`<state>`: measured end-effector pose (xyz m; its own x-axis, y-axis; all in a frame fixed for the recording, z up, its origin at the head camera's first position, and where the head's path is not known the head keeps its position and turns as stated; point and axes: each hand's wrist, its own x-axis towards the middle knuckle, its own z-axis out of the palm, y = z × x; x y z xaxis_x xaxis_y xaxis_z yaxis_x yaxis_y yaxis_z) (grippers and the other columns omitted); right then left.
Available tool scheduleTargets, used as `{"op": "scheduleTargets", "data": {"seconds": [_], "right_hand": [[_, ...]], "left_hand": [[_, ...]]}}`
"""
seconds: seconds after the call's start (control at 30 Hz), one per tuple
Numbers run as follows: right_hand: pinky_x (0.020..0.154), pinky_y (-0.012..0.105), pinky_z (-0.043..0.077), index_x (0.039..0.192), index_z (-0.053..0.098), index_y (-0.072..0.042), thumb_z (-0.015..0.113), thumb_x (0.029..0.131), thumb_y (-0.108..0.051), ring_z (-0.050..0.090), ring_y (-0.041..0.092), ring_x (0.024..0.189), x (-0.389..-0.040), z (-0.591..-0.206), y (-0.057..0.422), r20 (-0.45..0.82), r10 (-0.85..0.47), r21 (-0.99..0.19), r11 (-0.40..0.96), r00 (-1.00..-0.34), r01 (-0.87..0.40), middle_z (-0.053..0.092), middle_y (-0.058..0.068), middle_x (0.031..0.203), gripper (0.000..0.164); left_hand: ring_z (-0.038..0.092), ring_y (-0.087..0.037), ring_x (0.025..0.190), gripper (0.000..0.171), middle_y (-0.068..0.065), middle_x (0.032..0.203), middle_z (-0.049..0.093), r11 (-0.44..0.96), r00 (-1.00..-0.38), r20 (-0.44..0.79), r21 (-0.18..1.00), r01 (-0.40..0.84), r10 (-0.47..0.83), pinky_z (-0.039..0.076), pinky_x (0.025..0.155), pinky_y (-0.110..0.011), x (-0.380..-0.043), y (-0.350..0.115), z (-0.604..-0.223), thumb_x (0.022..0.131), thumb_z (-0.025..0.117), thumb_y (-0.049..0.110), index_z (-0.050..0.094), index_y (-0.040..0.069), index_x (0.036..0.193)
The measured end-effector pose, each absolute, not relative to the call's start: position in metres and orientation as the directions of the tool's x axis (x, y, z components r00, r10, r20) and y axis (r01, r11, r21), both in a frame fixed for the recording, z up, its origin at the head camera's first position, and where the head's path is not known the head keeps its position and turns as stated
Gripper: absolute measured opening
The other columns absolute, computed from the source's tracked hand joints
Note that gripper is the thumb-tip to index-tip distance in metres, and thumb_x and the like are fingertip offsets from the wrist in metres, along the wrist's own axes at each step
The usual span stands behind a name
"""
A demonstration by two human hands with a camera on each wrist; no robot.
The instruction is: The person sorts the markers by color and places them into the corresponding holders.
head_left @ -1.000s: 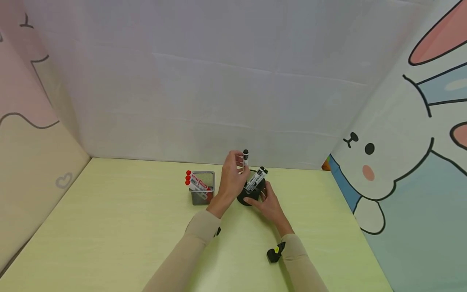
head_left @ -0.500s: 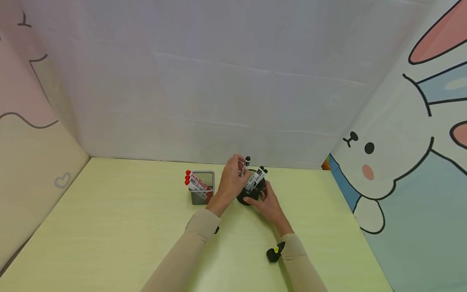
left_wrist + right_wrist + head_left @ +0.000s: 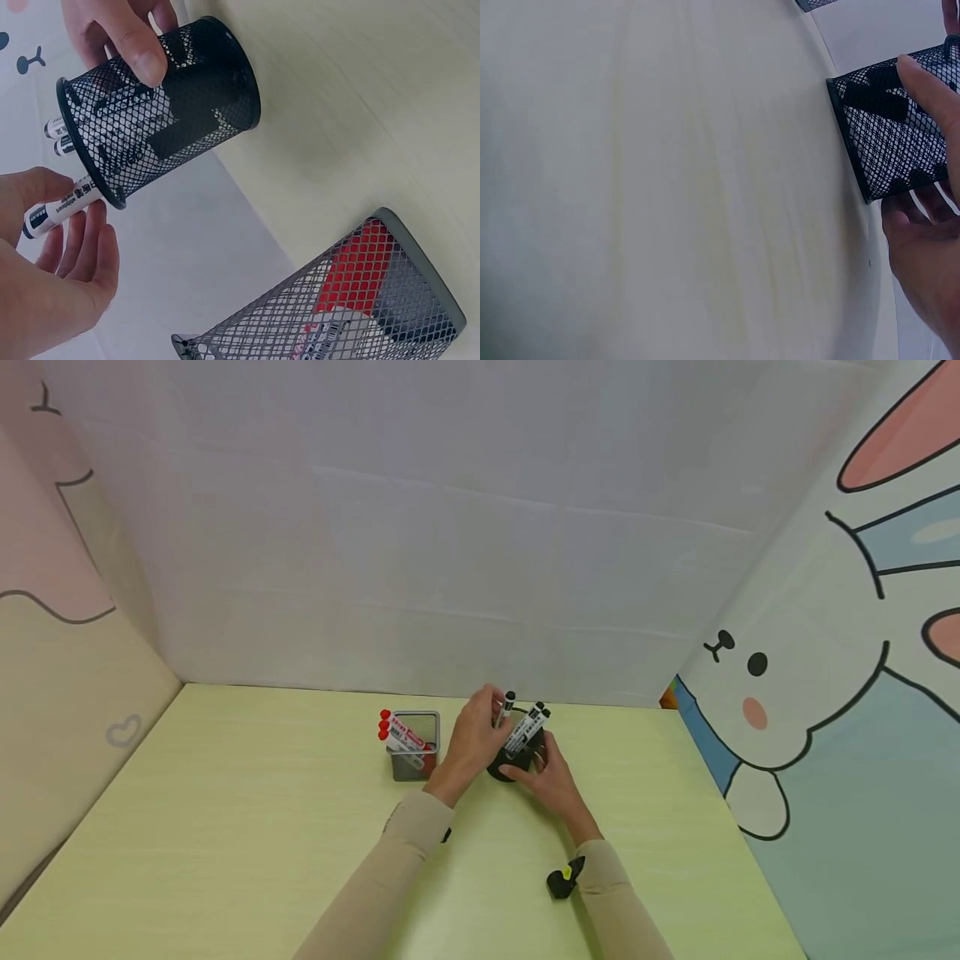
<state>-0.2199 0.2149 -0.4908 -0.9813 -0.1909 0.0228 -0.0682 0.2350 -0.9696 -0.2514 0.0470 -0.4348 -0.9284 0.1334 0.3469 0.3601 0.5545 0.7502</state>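
Note:
My left hand (image 3: 474,733) pinches a white whiteboard marker (image 3: 69,204) with a black cap end, between thumb and fingers. The marker's far end is inside the rim of a round black mesh pen holder (image 3: 161,105). Around the side of that holder curls my right hand (image 3: 551,777), its thumb (image 3: 930,90) across the mesh. More black-capped whiteboard markers (image 3: 525,731) lean out of the holder toward the right, their lower ends showing dark through the mesh.
Left of the hands stands a square grey mesh pen holder (image 3: 412,768). Several red-capped markers (image 3: 401,733) lean out of it to the left. Behind the pale yellow-green table (image 3: 262,827) hangs a white cloth wall (image 3: 450,568).
My left hand has lowered the marker into the round holder, so less of it shows above the fingers. The right hand has kept its grip on the holder.

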Motion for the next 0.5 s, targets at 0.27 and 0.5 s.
{"op": "scheduleTargets", "data": {"seconds": [0.27, 0.5], "right_hand": [[0.122, 0.042, 0.027, 0.155, 0.028, -0.004, 0.083, 0.089, -0.012, 0.031, 0.032, 0.151, -0.223, -0.494, 0.215, 0.023, -0.191, -0.966, 0.249, -0.981, -0.071, 0.036, 0.017, 0.160, 0.086], [0.123, 0.041, 0.026, 0.156, 0.029, -0.010, 0.083, 0.089, -0.014, 0.032, 0.030, 0.151, -0.236, -0.525, 0.220, 0.053, -0.172, -0.969, 0.231, -0.984, -0.093, 0.037, 0.014, 0.158, 0.087]], "left_hand": [[0.062, -0.026, 0.089, 0.024, -0.010, 0.098, 0.067, 0.612, -0.938, 0.324, 0.720, 0.328, 0.121, 0.054, 0.080, -0.041, -0.252, 0.049, -0.440, 0.093, 0.074, 0.005, 0.061, 0.004, 0.113], [0.062, -0.029, 0.094, 0.018, -0.010, 0.097, 0.069, 0.653, -0.936, 0.339, 0.688, 0.318, 0.098, 0.052, 0.087, -0.044, -0.251, 0.050, -0.444, 0.095, 0.073, 0.009, 0.066, 0.003, 0.111]]}}
